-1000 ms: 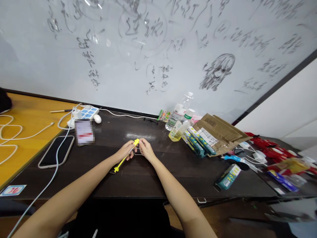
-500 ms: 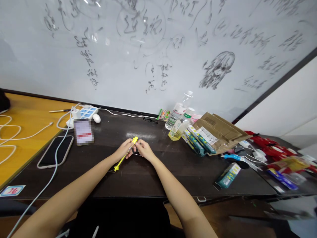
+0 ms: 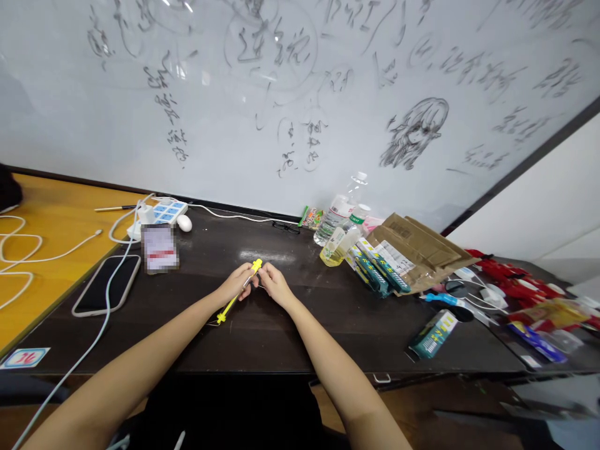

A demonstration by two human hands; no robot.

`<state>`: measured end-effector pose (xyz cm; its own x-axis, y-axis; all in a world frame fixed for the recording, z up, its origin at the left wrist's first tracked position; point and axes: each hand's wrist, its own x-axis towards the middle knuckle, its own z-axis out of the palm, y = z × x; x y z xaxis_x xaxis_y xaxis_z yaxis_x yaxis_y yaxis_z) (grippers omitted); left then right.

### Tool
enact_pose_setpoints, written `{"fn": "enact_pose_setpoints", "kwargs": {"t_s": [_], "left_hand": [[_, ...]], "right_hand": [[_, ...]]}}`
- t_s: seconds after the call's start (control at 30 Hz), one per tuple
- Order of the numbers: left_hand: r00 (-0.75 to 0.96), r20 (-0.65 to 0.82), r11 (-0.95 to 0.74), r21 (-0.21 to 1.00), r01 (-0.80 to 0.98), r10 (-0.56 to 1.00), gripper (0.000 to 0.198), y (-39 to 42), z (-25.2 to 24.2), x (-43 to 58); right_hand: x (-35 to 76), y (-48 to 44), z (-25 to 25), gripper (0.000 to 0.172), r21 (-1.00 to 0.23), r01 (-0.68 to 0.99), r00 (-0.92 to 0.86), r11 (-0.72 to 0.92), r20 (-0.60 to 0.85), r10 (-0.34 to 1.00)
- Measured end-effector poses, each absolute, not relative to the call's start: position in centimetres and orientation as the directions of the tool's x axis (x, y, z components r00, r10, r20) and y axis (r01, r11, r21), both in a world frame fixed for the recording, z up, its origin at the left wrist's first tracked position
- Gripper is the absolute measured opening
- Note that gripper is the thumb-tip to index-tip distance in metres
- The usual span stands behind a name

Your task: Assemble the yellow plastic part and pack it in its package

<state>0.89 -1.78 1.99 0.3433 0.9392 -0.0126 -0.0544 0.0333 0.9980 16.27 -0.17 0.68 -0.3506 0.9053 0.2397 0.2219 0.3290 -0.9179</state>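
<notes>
My left hand (image 3: pixel 237 282) is closed around a narrow yellow plastic strip (image 3: pixel 229 309) with wider, cross-shaped ends. The strip slants from upper right to lower left above the dark desk. A thin wire or cord runs along it and shows at its lower end. My right hand (image 3: pixel 275 284) is beside the strip's upper end, its fingers pinched together. A short piece of thin wire (image 3: pixel 261 287) shows at these fingertips; the fingers hide how it joins the strip.
A phone (image 3: pixel 107 285), a power strip (image 3: pixel 169 211) and cables lie to the left. At the right are drink bottles (image 3: pixel 334 219), green boxes (image 3: pixel 434 334) and a brown paper bag (image 3: pixel 417 247). A whiteboard (image 3: pixel 210 150) stands behind the dark desk (image 3: pixel 206 350).
The pale wire loop under my right hand has shrunk to a short piece by the fingertips. Both hands stay at the yellow strip. The whole view has shifted slightly.
</notes>
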Motion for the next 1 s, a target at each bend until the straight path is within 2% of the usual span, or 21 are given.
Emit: {"fn": "enact_pose_setpoints", "kwargs": {"t_s": [0.3, 0.67, 0.9, 1.0], "left_hand": [[0.272, -0.021, 0.022, 1.000, 0.000, 0.962, 0.027, -1.8, 1.8, 0.9], [0.404, 0.073, -0.106, 0.993, 0.060, 0.912, 0.051, -1.0, 0.9, 0.0], [0.436, 0.097, -0.160, 0.981, 0.110, 0.895, 0.056, -0.9, 0.4, -0.1], [0.410, 0.095, -0.157, 0.980, 0.120, 0.907, 0.053, -1.0, 0.5, -0.1]], "right_hand": [[16.1, -0.5, 1.2, 0.038, -0.842, 0.291, -0.422, 0.454, 0.313, 0.851], [16.7, -0.3, 0.8, 0.031, -0.742, 0.418, -0.378, 0.524, 0.382, 0.843], [16.7, -0.2, 0.8, 0.027, -0.749, 0.411, -0.377, 0.520, 0.379, 0.845], [16.9, -0.4, 1.3, 0.024, -0.717, 0.457, -0.384, 0.526, 0.375, 0.844]]}}
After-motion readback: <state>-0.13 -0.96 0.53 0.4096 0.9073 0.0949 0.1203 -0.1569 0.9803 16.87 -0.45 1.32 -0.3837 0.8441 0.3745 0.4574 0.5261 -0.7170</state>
